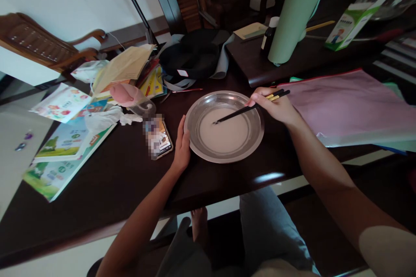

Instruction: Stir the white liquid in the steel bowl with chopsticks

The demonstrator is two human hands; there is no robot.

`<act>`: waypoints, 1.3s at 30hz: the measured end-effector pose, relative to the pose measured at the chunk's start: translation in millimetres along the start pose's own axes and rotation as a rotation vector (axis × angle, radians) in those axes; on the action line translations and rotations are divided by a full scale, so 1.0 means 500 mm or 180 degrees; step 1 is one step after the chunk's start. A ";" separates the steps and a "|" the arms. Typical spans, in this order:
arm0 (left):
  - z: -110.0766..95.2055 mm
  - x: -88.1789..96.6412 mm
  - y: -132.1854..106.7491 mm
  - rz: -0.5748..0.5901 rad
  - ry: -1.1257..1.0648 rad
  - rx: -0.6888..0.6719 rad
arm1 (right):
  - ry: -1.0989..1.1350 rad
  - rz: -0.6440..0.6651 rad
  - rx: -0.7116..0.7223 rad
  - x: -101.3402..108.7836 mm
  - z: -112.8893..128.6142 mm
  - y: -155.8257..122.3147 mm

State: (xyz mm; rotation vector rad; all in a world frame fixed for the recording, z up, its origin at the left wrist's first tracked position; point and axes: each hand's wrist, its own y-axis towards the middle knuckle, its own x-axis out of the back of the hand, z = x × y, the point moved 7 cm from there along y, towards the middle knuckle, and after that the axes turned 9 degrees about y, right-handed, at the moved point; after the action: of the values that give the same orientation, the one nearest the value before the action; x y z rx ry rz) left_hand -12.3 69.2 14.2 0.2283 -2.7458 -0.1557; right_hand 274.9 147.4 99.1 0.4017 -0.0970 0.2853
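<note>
Silvery metal makes up the round dish (224, 158) that I see through the head camera, sitting on the dark table (130, 181) just in front of the person, with cloudy whitish liquid (225, 137) in it. I have the right hand (269, 104) pinching black chopsticks (238, 113) between thumb and fingers; they slant across the dish's right rim, their tips close together over the liquid, though I cannot tell whether they dip in. On my left side, the left hand (183, 148) touches the dish's outer edge, and I cannot tell whether it clasps the rim or only leans on it. Just beside that hand I see a phone (166, 142), partly pixelated. Right of the dish lies a pink folder (351, 104).
</note>
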 end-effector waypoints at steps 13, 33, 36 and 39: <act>0.003 -0.002 0.000 0.0017 -0.0035 0.0026 | 0.0005 -0.0049 0.0009 -0.001 -0.002 -0.001; 0.002 -0.003 0.000 0.0052 -0.0008 -0.0016 | 0.0212 -0.0462 0.0004 0.030 -0.010 0.003; 0.000 -0.002 -0.001 0.0022 -0.0030 -0.0002 | 0.0121 -0.0025 -0.0035 0.003 -0.005 0.001; -0.003 -0.001 -0.001 -0.0005 0.0016 -0.0017 | 0.0060 -0.0154 0.0023 0.010 -0.003 0.002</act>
State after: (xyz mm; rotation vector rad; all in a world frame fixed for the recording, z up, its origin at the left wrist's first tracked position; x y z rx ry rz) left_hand -11.3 68.8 15.6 0.2292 -2.7398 -0.1629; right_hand 279.4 150.1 98.5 0.4080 -0.0677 0.2420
